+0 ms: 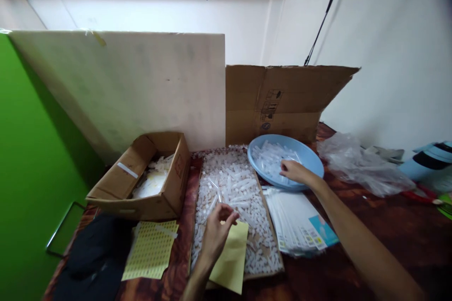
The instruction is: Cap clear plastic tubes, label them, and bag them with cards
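My left hand [217,233] hovers over a flat cardboard tray [274,254] heaped with small white plastic pieces [233,176]; its fingertips pinch a thin clear tube [213,202]. A yellow sheet [231,261] lies under that hand on the tray. My right hand [294,171] reaches into a light blue bowl [310,162] holding several clear tubes [270,157]; its fingers rest among them, and I cannot tell whether they grip one.
An open cardboard box [148,183] with white pieces stands at left. A yellow sticker sheet [151,249] and a black cloth [93,258] lie in front. Stacked printed cards [300,225] sit under my right forearm. Crumpled clear plastic [360,164], cardboard backboards, green wall at left.
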The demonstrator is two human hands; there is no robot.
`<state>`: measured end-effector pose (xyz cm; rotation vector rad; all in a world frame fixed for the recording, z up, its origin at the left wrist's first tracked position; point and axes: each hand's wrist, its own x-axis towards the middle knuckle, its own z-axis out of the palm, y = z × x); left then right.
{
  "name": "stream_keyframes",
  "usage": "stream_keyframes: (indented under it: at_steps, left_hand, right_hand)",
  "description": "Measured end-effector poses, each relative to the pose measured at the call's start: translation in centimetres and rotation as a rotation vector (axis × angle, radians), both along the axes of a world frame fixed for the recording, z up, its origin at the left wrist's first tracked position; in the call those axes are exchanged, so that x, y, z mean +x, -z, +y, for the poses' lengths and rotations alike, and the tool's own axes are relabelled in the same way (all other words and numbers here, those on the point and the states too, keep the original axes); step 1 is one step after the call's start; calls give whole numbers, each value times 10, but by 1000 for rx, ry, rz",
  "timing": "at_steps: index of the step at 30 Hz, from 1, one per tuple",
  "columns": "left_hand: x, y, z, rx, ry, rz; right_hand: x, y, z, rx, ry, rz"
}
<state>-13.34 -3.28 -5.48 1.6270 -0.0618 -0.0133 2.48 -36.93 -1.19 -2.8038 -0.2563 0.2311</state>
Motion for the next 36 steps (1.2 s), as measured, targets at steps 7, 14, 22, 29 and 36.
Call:
stream_keyframes:
  at_steps: [7, 14, 22, 29, 36]
  left_hand:
    - [4, -21, 17, -171, -71, 41]
    - [2, -25, 30, -77, -77, 27]
    - [5, -30, 53, 36, -35, -84]
    - [-1, -43, 50, 62, -33, -118]
    - [1, -47, 46, 107, 64, -115]
  right_hand:
    - [-115, -25, 85, 563, -268, -166]
    - [-162, 22, 169, 926, -149, -143]
    - [-170, 32, 195, 1062, -41, -82]
    - [-187, 36, 214, 1299, 127, -75]
    - [-191, 31, 208, 1119, 94, -295]
